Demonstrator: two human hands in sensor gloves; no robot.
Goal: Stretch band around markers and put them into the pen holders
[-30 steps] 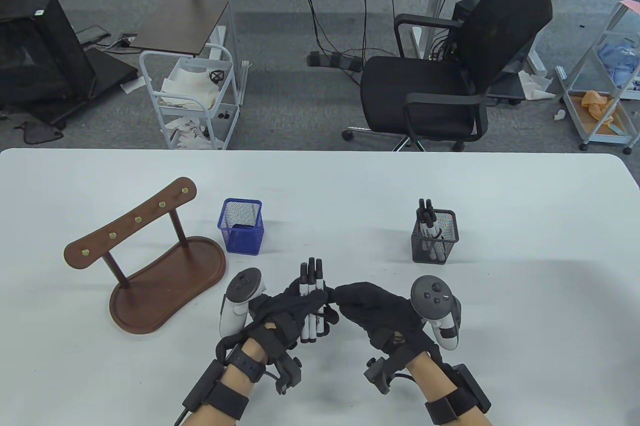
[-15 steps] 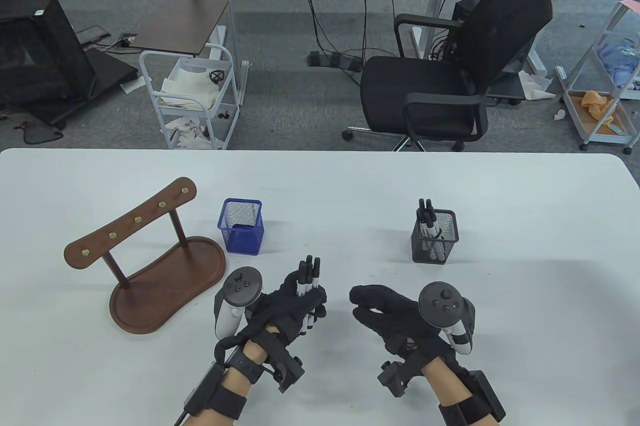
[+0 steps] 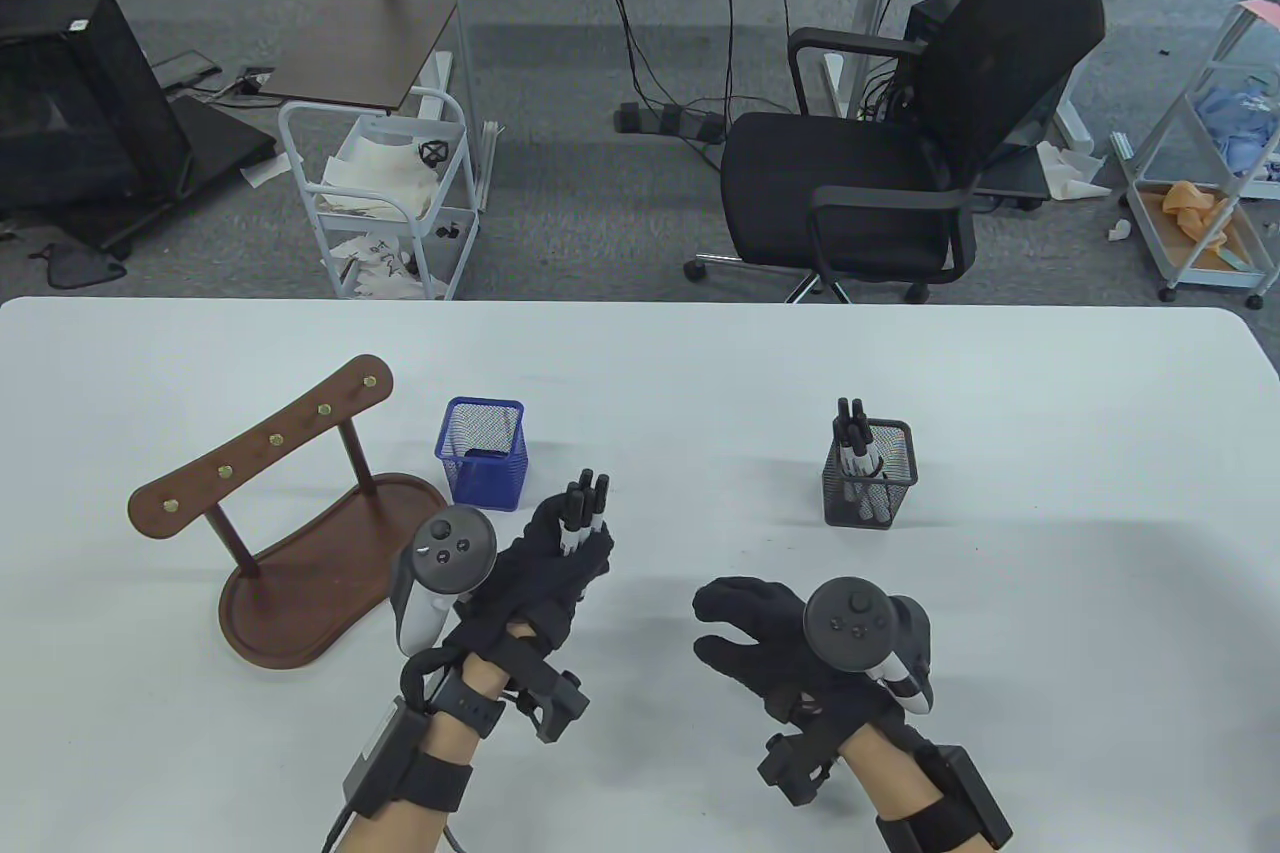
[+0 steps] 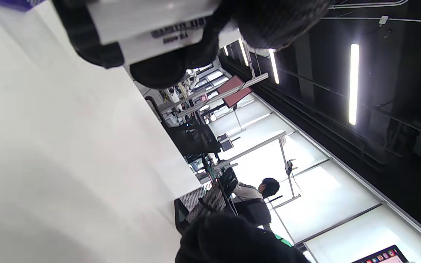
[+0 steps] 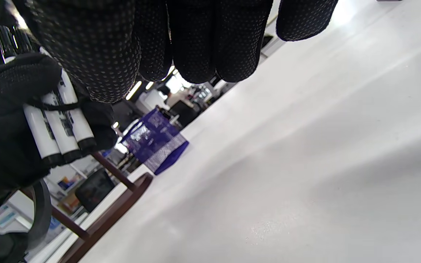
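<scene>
Nearest the person, the right hand (image 3: 760, 628) hovers low over the white tabletop (image 3: 1050, 593), fingers loosely curled and holding nothing. In the right wrist view its fingertips (image 5: 196, 54) hang apart from everything.

A little farther and to the left, the left hand (image 3: 545, 573) grips a bundle of markers (image 3: 582, 518), fingers wrapped around the white barrels with the black caps pointing up and away. The right wrist view shows a thin black band (image 5: 59, 106) running across the barrels, just beside the gloved fingers. The bundle is held off the tabletop, just in front of the blue mesh pen holder (image 3: 484, 451) and not inside it.

To the left of that holder stands a brown wooden rack (image 3: 300, 533) with brass pegs on an oval base.

On the right side, well apart from both hands, a black mesh pen holder (image 3: 870, 475) stands upright with another bundle of markers (image 3: 855, 443) in it.

Beyond the tabletop's far edge is a black office chair (image 3: 900, 143) on grey carpet.
</scene>
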